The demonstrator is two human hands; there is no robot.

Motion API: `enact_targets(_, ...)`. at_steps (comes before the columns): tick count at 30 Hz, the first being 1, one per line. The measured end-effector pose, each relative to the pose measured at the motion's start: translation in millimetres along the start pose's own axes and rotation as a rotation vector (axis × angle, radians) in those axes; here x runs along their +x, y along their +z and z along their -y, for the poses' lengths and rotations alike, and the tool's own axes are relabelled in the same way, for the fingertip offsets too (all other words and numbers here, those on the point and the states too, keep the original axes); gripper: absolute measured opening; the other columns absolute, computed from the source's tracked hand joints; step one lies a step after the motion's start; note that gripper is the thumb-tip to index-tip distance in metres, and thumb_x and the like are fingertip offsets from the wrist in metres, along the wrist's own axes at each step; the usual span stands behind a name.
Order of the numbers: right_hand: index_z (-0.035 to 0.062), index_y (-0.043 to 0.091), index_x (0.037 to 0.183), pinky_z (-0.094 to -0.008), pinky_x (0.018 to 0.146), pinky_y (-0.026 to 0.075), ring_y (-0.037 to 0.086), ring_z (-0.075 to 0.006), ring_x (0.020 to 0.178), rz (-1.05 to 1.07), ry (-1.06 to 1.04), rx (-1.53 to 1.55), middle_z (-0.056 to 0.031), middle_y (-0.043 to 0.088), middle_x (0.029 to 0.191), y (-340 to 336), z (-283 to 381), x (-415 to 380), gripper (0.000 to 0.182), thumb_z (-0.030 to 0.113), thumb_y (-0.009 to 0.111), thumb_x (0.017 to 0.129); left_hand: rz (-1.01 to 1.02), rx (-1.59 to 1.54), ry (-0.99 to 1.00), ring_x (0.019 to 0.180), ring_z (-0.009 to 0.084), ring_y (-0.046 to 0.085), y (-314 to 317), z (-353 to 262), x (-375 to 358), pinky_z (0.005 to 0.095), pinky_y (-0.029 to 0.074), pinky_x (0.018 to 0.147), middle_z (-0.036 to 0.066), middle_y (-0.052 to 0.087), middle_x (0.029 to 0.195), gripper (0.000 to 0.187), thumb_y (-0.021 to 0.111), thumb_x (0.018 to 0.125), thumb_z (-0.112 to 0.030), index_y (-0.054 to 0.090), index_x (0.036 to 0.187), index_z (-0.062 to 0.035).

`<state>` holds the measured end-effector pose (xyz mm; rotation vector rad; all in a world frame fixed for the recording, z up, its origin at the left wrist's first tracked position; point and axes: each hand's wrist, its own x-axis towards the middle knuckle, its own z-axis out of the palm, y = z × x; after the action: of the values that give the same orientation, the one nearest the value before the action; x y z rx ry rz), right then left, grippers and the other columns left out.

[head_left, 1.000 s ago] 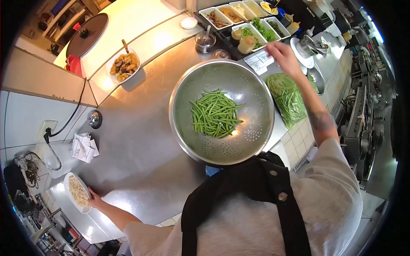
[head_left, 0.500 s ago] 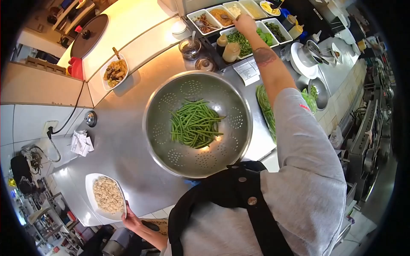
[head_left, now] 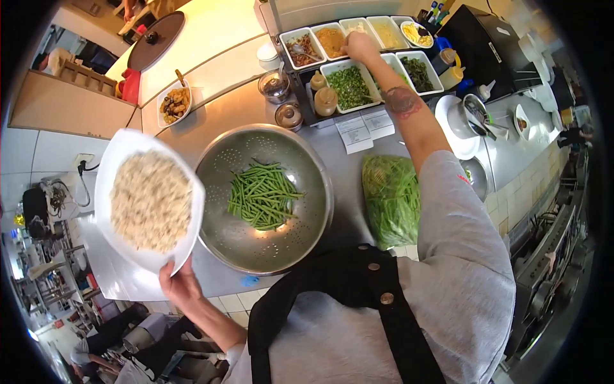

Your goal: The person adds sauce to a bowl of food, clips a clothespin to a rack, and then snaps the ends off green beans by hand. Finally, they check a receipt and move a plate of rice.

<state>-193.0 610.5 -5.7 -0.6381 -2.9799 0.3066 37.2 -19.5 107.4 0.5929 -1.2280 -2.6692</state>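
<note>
My left hand (head_left: 181, 286) grips the near rim of a white bowl (head_left: 107, 217). In the bowl lies a pale, rice-like food with brown flecks (head_left: 152, 201). It is held up at the left edge of a big steel colander (head_left: 313, 214), partly covering it. Green beans (head_left: 263, 194) are heaped in the colander. My right hand (head_left: 360, 47) reaches to the container of white topping (head_left: 354, 25), beside the orange-brown topping (head_left: 330, 42). Its fingers are closed downward; whatever they hold is hidden.
A container of chopped green herbs (head_left: 349, 86) and squeeze bottles (head_left: 325, 101) stand near my right forearm. A bag of leafy greens (head_left: 391, 198) lies right of the colander. Paper slips (head_left: 355, 132) and a lidded glass jar (head_left: 289, 116) sit behind it. Other people are at lower left.
My left hand has lifted the bowl up and closer to the colander. My right hand stays at the topping containers. The view has shifted, showing more of the bag of greens.
</note>
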Motion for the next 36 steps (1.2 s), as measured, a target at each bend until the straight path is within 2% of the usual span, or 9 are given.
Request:
enact_targets(8, 0.0003, 0.069, 0.085, -0.0399, 0.077, 0.052, 0.065, -0.0328, 0.092, 0.129, 0.04, 0.294, -0.0209, 0.066, 0.097, 16, -20, 31, 0.036, 0.034, 0.074, 0.072, 0.222, 0.211, -0.223, 0.099, 0.0374, 0.061, 111, 103, -36, 0.0493, 0.058, 0.077, 0.024, 0.053, 0.119, 0.059, 0.053, 0.075, -0.001, 0.035, 0.129, 0.0082)
enact_targets(12, -0.0006, 0.07, 0.084, -0.0368, 0.072, 0.052, 0.067, -0.0282, 0.083, 0.183, 0.072, 0.411, -0.02, 0.068, 0.088, 15, -41, 43, 0.036, 0.033, 0.074, 0.072, 0.346, 0.283, -0.239, 0.099, 0.0385, 0.061, 153, 131, -49, 0.0476, 0.059, 0.075, 0.025, 0.053, 0.118, 0.058, 0.05, 0.075, 0.001, 0.033, 0.13, 0.0076)
enact_targets(14, 0.0, 0.071, 0.084, -0.0335, 0.063, 0.049, 0.062, -0.0189, 0.067, 0.229, 0.027, 0.55, -0.011, 0.067, 0.074, -3, -50, 36, 0.031, 0.031, 0.071, 0.076, 0.382, 0.266, -0.318, 0.099, 0.0388, 0.061, 163, 144, -50, 0.0453, 0.06, 0.072, 0.025, 0.052, 0.118, 0.058, 0.046, 0.076, 0.002, 0.03, 0.131, 0.0072)
enact_targets(20, -0.0007, 0.069, 0.081, -0.026, 0.066, 0.045, 0.056, -0.0069, 0.069, 0.122, -0.257, 0.728, -0.0033, 0.066, 0.072, -105, -29, -33, 0.024, 0.023, 0.067, 0.083, 0.44, 0.246, -0.312, 0.093, 0.0382, 0.063, 189, 168, -52, 0.0431, 0.061, 0.069, 0.027, 0.053, 0.117, 0.059, 0.044, 0.076, 0.003, 0.027, 0.132, 0.0078)
enact_targets(26, 0.0009, 0.068, 0.09, -0.0257, 0.065, 0.043, 0.053, -0.0052, 0.068, 0.359, -0.504, 0.902, 0.0, 0.063, 0.073, -176, 25, -150, 0.016, 0.015, 0.065, 0.085, 0.503, 0.243, -0.345, 0.09, 0.0383, 0.064, 198, 177, -53, 0.0427, 0.061, 0.07, 0.027, 0.054, 0.115, 0.058, 0.044, 0.076, 0.003, 0.027, 0.131, 0.0077)
enact_targets(29, 0.0046, 0.069, 0.086, -0.0259, 0.064, 0.042, 0.054, -0.0093, 0.065, -0.115, -0.512, 0.756, -0.0003, 0.061, 0.069, -184, 50, -182, 0.008, 0.012, 0.068, 0.082, 0.526, 0.226, -0.39, 0.091, 0.0383, 0.064, 198, 178, -58, 0.0427, 0.061, 0.07, 0.027, 0.054, 0.115, 0.058, 0.044, 0.076, 0.003, 0.027, 0.131, 0.0075)
enact_targets(30, 0.0046, 0.069, 0.086, -0.0259, 0.064, 0.042, 0.054, -0.0093, 0.065, -0.115, -0.504, 0.752, -0.0003, 0.061, 0.069, -184, 52, -185, 0.008, 0.012, 0.068, 0.082, 0.53, 0.225, -0.399, 0.091, 0.0383, 0.064, 198, 177, -60, 0.0427, 0.061, 0.07, 0.027, 0.054, 0.115, 0.058, 0.044, 0.076, 0.003, 0.027, 0.131, 0.0075)
enact_targets(33, 0.0075, 0.069, 0.084, -0.0264, 0.061, 0.043, 0.055, -0.0155, 0.064, -0.767, -0.932, 0.241, -0.0015, 0.061, 0.07, -185, 49, -193, 0.009, 0.013, 0.071, 0.077, 0.526, 0.21, -0.458, 0.089, 0.0381, 0.065, 195, 174, -67, 0.042, 0.061, 0.069, 0.028, 0.053, 0.116, 0.058, 0.045, 0.076, 0.002, 0.028, 0.131, 0.0077)
enact_targets(36, 0.0094, 0.069, 0.082, -0.0301, 0.059, 0.044, 0.055, -0.0192, 0.064, -0.798, -1.011, 0.15, -0.0018, 0.063, 0.072, -187, 46, -195, 0.008, 0.013, 0.071, 0.076, 0.532, 0.202, -0.491, 0.093, 0.0386, 0.063, 189, 173, -65, 0.0442, 0.06, 0.071, 0.027, 0.053, 0.118, 0.058, 0.047, 0.076, 0.001, 0.03, 0.131, 0.0074)
